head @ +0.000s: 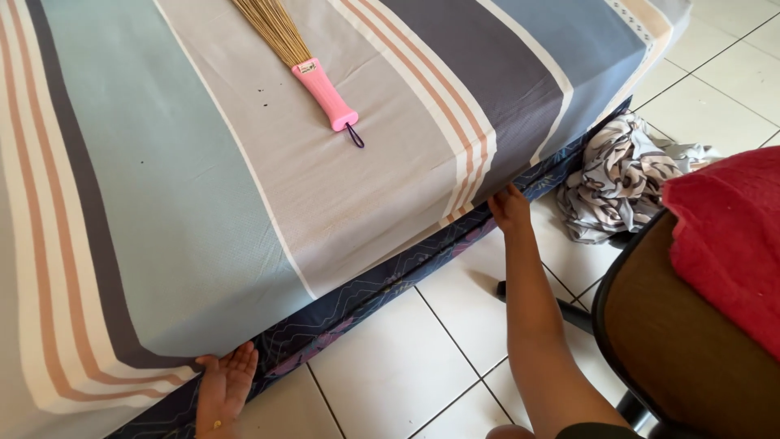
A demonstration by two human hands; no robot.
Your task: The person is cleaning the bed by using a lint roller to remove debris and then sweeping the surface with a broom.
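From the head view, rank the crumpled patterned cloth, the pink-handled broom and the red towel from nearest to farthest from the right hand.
From the right hand:
1. Crumpled patterned cloth, on the floor just right of it.
2. Red towel, on the chair, farther right.
3. Pink-handled broom, up on the bed; close to the towel's distance.

A hand broom (302, 61) with straw bristles and a pink handle lies on top of the bed, its handle pointing toward the near edge; a small dark loop hangs from the handle's end. A few dark specks dot the cover just left of the broom. On the white tiled floor (390, 358), well right of the broom, a crumpled patterned cloth (619, 175) lies in a heap. Right of that cloth stands a brown chair (674, 341) with a red towel (727, 236) draped over it.
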